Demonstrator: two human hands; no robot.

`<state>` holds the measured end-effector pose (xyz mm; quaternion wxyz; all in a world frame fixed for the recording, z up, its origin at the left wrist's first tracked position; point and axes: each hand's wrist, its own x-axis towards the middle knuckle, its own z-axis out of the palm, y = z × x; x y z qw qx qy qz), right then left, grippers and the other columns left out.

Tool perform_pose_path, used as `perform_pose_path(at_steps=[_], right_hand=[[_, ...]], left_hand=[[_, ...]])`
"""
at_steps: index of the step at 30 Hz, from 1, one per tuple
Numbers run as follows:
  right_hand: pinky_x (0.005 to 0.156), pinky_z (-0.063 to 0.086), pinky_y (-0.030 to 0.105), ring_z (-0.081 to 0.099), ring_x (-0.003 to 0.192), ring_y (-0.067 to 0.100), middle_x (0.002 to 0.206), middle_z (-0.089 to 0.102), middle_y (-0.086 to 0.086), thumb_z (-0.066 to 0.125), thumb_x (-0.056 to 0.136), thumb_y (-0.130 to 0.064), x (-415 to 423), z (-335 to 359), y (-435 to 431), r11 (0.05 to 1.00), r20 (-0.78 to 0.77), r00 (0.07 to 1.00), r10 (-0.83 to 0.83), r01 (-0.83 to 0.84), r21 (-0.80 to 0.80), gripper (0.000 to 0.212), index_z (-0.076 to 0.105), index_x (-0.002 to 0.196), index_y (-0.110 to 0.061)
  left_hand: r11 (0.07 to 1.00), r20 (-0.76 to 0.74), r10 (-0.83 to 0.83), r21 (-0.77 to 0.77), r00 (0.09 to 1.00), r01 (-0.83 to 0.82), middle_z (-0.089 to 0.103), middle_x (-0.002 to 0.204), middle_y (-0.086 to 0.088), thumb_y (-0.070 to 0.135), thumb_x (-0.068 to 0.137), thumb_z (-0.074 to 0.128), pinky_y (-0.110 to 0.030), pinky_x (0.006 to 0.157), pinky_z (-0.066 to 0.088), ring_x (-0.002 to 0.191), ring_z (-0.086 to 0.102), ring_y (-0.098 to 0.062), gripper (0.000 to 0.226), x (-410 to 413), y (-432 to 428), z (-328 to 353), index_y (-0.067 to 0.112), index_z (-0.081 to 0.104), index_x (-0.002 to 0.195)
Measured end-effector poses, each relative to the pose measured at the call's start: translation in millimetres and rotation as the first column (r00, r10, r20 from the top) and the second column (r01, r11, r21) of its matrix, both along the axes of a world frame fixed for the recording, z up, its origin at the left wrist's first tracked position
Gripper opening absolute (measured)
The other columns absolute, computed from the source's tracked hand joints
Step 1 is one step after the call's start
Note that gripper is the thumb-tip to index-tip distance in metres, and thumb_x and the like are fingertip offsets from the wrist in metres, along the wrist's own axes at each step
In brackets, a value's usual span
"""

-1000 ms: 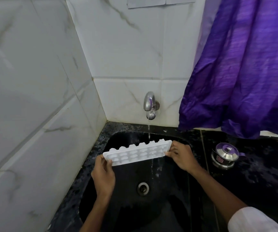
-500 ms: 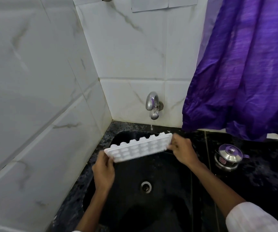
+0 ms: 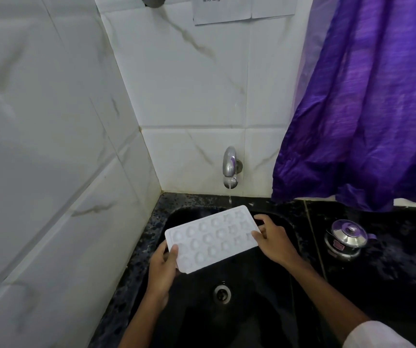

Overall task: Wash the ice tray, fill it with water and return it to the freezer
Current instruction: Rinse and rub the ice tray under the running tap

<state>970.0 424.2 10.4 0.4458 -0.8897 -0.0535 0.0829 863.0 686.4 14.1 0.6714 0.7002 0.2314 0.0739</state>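
Two hands grip the ice tray by its ends: my left hand lower-left, right hand upper-right, nearest the running tap.

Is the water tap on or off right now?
On. A thin stream of water falls from the tap, just above the far edge of the ice tray held over the sink.

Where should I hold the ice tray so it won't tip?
Grip the ice tray by its two short ends, one hand from each side, as the left hand and right hand do. It is long and flat, with a plain rim there.
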Motion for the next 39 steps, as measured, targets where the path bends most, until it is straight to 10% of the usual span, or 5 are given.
perform_pose_path(at_steps=[7, 39], right_hand=[[0.112, 0.03, 0.037, 0.032, 0.139, 0.022, 0.152, 0.031, 0.0, 0.052, 0.098, -0.027, 19, 13, 22, 0.977, 0.197, 0.973, 0.118, -0.078, -0.2, 0.033, 0.049, 0.13, -0.031], [0.111, 0.036, 0.05, 0.02, 0.144, 0.037, 0.16, 0.013, 0.012, 0.04, 0.102, -0.038, 45, 45, 45, 0.847, 0.106, 0.951, 0.29, -0.204, -0.491, 0.032, 0.055, 0.131, -0.033]], left_hand=[[0.997, 0.01, -0.042, -0.064, 0.999, 0.042, 0.076, 0.107, -0.003, 0.019, 0.104, 0.049, -0.043, 0.078, 0.062, 0.092, 0.075, -0.018, 0.022, 22, -4, 4, 0.015, 0.065, 0.12], [0.991, 0.053, 0.002, -0.137, 0.999, 0.005, 0.075, 0.107, -0.002, 0.015, 0.105, 0.047, -0.041, 0.077, 0.063, 0.089, 0.075, -0.014, 0.023, 26, -5, 23, 0.017, 0.064, 0.119]])
